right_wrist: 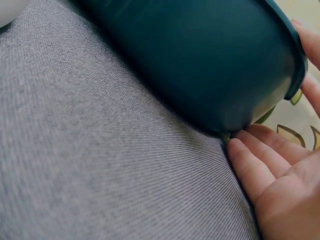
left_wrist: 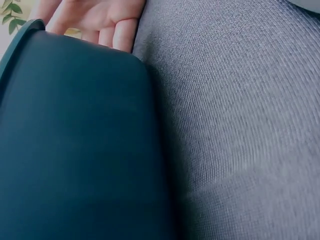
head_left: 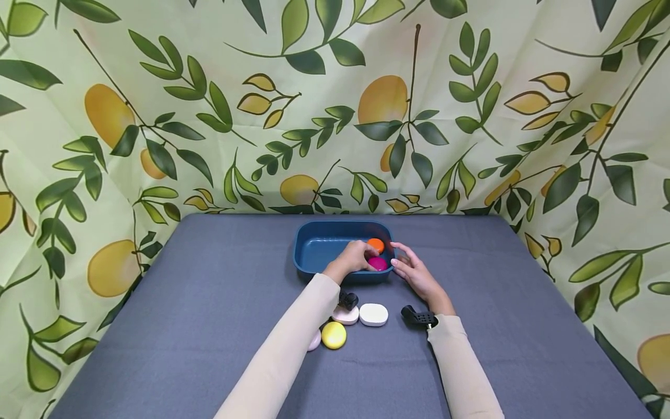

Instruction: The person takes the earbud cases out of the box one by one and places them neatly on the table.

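A blue rectangular tray (head_left: 319,245) with a raised rim stands on the table. My left hand (head_left: 355,257) reaches over its near side, thumb and fingers curled about a rounded magenta piece (head_left: 378,264) in the right end. Just beyond that piece lies a rounded orange piece (head_left: 375,245). At the tray's right end is my right hand (head_left: 416,274), its fingers extended along the outer wall (right_wrist: 200,60). In the right wrist view the fingertips (right_wrist: 237,145) come right to the wall's base. The left wrist view has the tray's side in front, hiding what the left fingers hold.
Nearer me on the grey cloth are a white rounded piece (head_left: 374,315), a pale pinkish one (head_left: 345,316), a round yellow one (head_left: 334,336) and a lilac one (head_left: 314,341), partly behind the left sleeve. A leaf-patterned curtain (head_left: 324,116) hangs behind the table.
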